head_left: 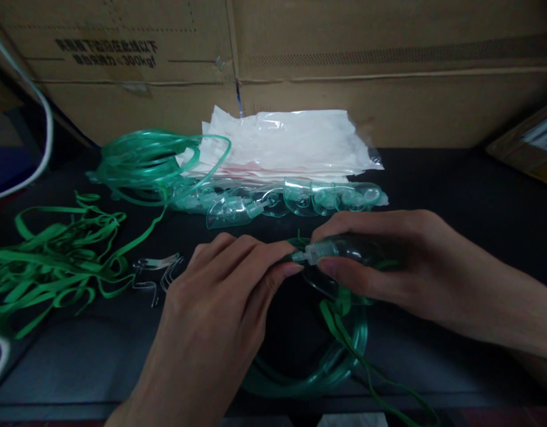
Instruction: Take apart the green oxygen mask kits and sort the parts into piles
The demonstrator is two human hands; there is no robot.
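Observation:
My left hand (229,284) pinches the end of a green oxygen tube (300,379), whose coil lies on the black table below. In my right hand (389,261) is a clear green oxygen mask (348,249), gripped around its body with the thumb near the connector. The tube's end meets the mask's clear connector (315,253) between the two hands; whether it is fully seated I cannot tell. A green elastic strap (339,329) hangs from the mask toward the table's front edge. My fingers and palm hide part of the mask.
Behind my hands lies a row of clear green masks (300,196), with white plastic bags (282,142) beyond. Coiled green tubing (144,163), a heap of green straps (55,255) and metal nose clips (160,270) lie to the left. Cardboard boxes (366,101) wall off the back.

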